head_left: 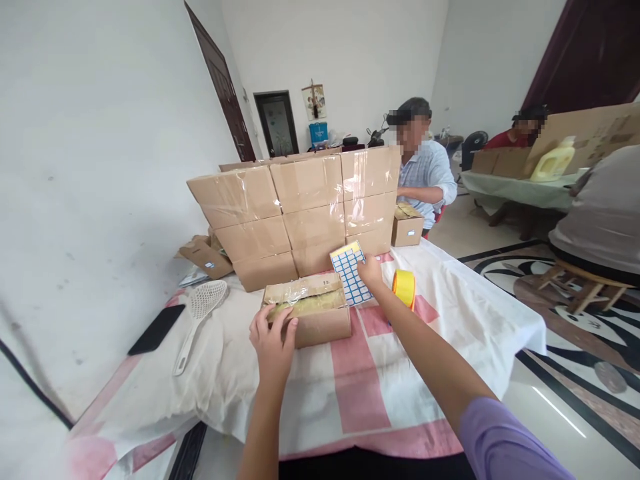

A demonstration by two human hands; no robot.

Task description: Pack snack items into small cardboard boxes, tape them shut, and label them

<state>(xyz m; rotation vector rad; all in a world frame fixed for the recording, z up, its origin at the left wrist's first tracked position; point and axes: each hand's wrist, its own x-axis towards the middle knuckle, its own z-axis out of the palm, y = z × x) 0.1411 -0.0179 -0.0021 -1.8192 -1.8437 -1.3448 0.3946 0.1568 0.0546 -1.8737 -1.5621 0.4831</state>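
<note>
A small cardboard box (323, 327) sits on the table in front of me, its top taped with clear tape and something yellowish showing along a gap. My left hand (273, 333) rests on the box's left end with its fingers spread over the top edge. To the right of the box, my right hand (370, 270) pinches the right edge of a sheet of blue-framed blank labels (349, 273), which has a yellow strip at its top. The roll of yellow tape (404, 288) stands just right of that hand. Part of the label sheet is covered by my fingers.
Stacked taped cartons (310, 207) form a wall behind the box. On the left lie a white slotted spoon (203, 310), a black phone (156, 329) and an opened carton (207, 257). Across the table sits a person (425, 167), near another small carton (407, 227).
</note>
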